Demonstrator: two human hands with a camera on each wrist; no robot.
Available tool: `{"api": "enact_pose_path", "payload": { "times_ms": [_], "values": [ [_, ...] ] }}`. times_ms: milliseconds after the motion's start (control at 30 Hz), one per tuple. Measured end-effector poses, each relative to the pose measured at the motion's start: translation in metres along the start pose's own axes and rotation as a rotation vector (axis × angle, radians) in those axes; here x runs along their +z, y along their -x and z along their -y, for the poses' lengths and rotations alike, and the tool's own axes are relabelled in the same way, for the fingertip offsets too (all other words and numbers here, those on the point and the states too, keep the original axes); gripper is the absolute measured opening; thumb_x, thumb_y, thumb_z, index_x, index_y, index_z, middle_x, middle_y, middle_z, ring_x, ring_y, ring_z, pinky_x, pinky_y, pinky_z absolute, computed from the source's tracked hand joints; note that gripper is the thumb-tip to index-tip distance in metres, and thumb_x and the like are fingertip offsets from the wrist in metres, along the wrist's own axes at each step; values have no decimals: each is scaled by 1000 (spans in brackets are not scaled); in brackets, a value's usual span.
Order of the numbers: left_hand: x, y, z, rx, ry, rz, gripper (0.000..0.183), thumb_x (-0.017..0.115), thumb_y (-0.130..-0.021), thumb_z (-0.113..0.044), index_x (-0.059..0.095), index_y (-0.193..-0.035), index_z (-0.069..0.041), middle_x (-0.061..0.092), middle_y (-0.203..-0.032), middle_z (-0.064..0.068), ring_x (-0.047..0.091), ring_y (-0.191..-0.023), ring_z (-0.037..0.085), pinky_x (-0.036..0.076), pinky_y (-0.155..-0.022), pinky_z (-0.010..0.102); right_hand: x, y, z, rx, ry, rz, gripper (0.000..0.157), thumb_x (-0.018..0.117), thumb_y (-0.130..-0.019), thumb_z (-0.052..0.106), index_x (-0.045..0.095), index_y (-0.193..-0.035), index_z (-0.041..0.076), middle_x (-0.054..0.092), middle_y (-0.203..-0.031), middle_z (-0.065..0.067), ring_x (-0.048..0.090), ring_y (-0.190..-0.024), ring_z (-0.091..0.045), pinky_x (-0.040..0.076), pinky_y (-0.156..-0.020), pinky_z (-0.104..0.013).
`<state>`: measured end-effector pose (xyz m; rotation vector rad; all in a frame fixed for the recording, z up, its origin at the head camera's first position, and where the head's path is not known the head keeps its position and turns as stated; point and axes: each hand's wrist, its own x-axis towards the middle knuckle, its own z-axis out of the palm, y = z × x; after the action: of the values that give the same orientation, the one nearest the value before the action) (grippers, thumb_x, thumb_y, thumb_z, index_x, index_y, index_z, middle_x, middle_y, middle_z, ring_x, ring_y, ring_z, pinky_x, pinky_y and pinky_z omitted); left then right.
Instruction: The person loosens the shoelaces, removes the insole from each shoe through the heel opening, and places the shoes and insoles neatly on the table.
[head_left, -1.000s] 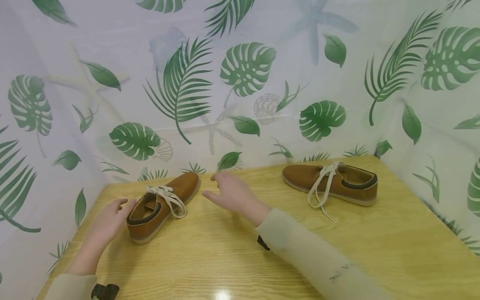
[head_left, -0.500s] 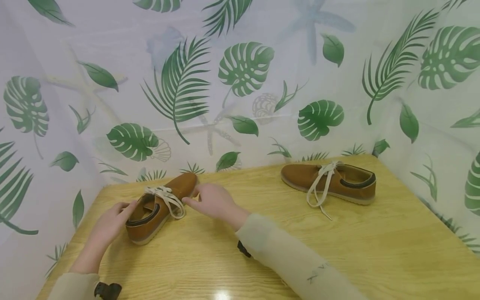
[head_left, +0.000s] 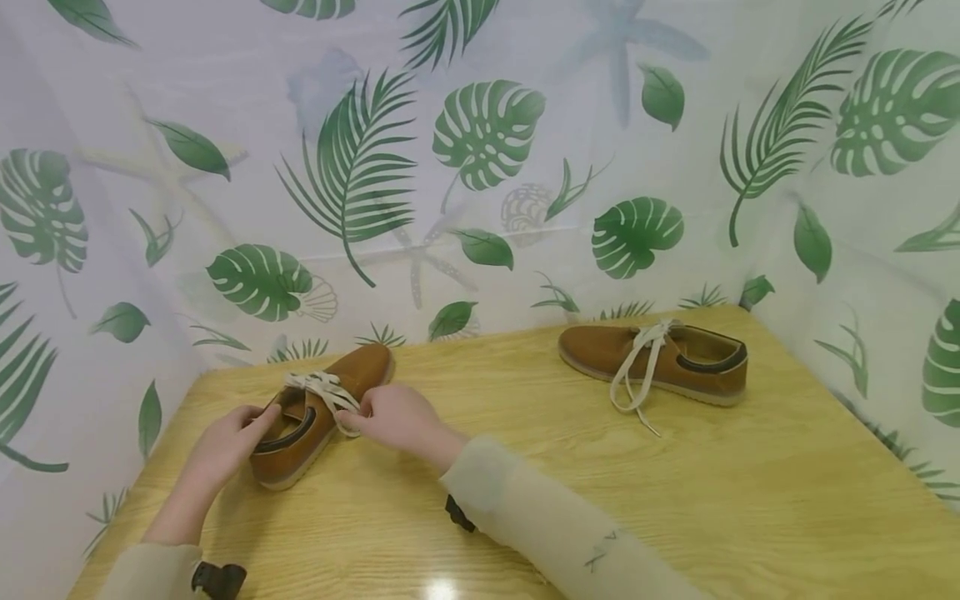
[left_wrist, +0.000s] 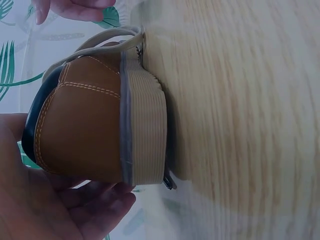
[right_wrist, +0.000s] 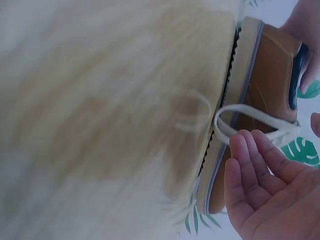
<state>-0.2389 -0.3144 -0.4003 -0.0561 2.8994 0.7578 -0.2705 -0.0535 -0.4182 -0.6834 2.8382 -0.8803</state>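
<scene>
A brown lace-up shoe (head_left: 363, 368) stands on the left of the table, toe toward the back wall. My left hand (head_left: 223, 446) grips its left side near the heel, the thumb over the collar and the fingers along the outside, as the left wrist view shows. White shoelaces (head_left: 318, 383) are tied in a bow on top. At the shoe's right side, my right hand (head_left: 405, 419) has its fingertips at a hanging lace loop (right_wrist: 242, 107). In the right wrist view its thumb is apart from the bent fingers.
A matching brown shoe (head_left: 600, 346) lies at the back right, toe to the left, its laces trailing onto the wooden table (head_left: 570, 467). Behind and on both sides hangs a white leaf-print sheet (head_left: 480, 208), close to the table's far edge.
My right hand has moved left and toward me, from beyond the shoe's toe to the lace loop. The left thumb has shifted slightly over the collar. Both shoes stay in place.
</scene>
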Motion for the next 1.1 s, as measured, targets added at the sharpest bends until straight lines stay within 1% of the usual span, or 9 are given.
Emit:
{"api": "enact_pose_path", "payload": {
  "times_ms": [167, 333, 433, 500, 633, 733, 900, 1000, 1100],
  "values": [
    [1, -3, -2, 11, -34, -10, 80, 33, -112, -57, 49, -148, 13, 51, -150, 39, 49, -137, 59, 47, -110, 69, 12, 1, 10, 45, -48, 18, 58, 60, -103, 62, 51, -61, 22, 44, -55, 11, 41, -52, -6, 33, -50, -22],
    [2, -3, -3, 23, -39, -20, 77, 36, -112, -55, 52, -145, 13, 56, -144, 39, 54, -133, 58, 50, -104, 67, 17, 3, 16, 69, -84, 51, 63, 60, -103, 61, 44, -56, 22, 37, -50, 10, 36, -49, -8, 30, -48, -23],
    [3, -3, -2, 30, -34, -23, 76, 37, -112, -55, 53, -144, 13, 58, -142, 38, 55, -131, 57, 51, -103, 66, 18, 3, 18, 82, -114, 61, 62, 60, -103, 61, 48, -57, 21, 41, -51, 9, 39, -50, -8, 33, -49, -23],
    [2, -4, -2, 31, -33, -20, 77, 37, -112, -56, 55, -142, 12, 60, -140, 38, 57, -129, 56, 52, -101, 65, 19, 3, 19, 100, -172, 72, 60, 60, -103, 60, 58, -60, 17, 52, -55, 7, 45, -53, -9, 37, -51, -23],
    [0, -5, 0, 29, -41, -11, 78, 35, -112, -58, 57, -139, 11, 61, -139, 37, 59, -126, 54, 53, -99, 63, 17, 4, 26, 182, -352, 103, 57, 61, -103, 59, 77, -81, 9, 77, -78, -1, 67, -72, -13, 55, -70, -27],
    [-2, -6, -1, 39, -47, -16, 76, 37, -111, -58, 61, -135, 11, 65, -135, 35, 62, -122, 52, 54, -97, 61, 15, 4, 32, 227, -430, 111, 55, 64, -102, 56, 81, -92, 5, 82, -91, -7, 74, -84, -17, 59, -80, -30],
    [-3, -5, -3, 68, -54, -32, 68, 44, -111, -52, 67, -128, 10, 72, -122, 29, 69, -109, 42, 56, -91, 56, 16, 3, 36, 214, -406, 104, 48, 70, -100, 50, 81, -89, 4, 82, -89, -7, 73, -78, -16, 50, -64, -23],
    [-2, -3, -4, 85, -60, -36, 62, 48, -111, -47, 68, -125, 10, 74, -116, 27, 70, -103, 38, 58, -88, 54, 17, 4, 36, 210, -404, 97, 46, 72, -100, 47, 81, -86, 4, 82, -86, -8, 73, -77, -17, 47, -60, -22],
    [-2, -2, -6, 103, -67, -40, 55, 52, -111, -41, 69, -122, 11, 75, -112, 27, 72, -98, 36, 59, -85, 53, 19, 5, 35, 226, -421, 77, 44, 73, -100, 45, 82, -86, 4, 82, -85, -8, 76, -77, -18, 49, -61, -22]
  ]
}}
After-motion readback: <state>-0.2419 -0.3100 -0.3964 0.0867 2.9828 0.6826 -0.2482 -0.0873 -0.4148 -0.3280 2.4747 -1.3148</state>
